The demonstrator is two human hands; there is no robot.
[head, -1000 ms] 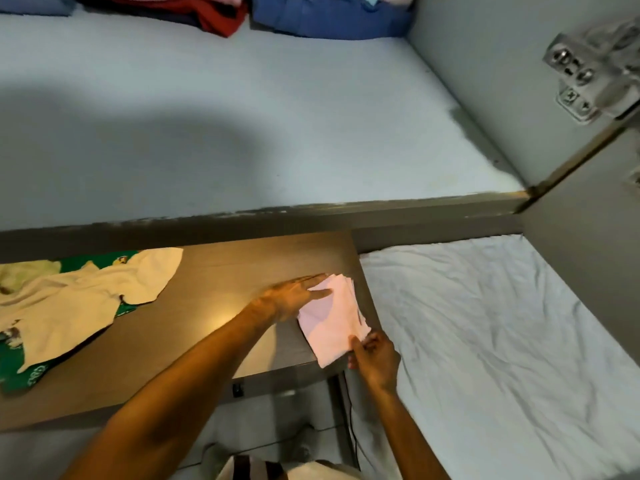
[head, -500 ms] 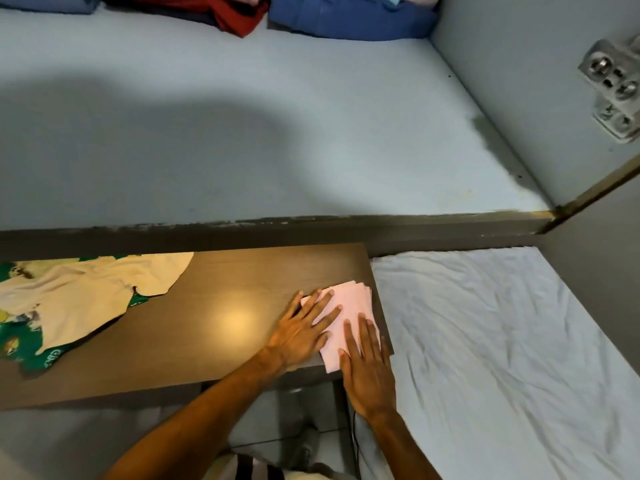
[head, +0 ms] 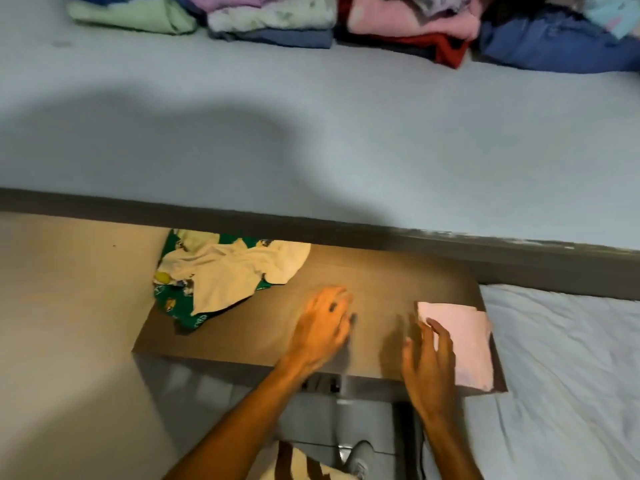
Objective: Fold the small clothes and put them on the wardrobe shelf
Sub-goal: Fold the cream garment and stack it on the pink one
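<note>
A brown wooden table (head: 398, 282) is standing beside a bed with a wrinkled white sheet (head: 561, 358), a warm light glare lying on the tabletop.

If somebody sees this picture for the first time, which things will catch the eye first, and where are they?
Two bare hands over a brown table: the left hand is open above the bare wood, and the right hand rests on a folded pink cloth at the table's right end. A crumpled cream and green heap lies at the left end. Colourful folded clothes line the back of the shelf above.
</note>
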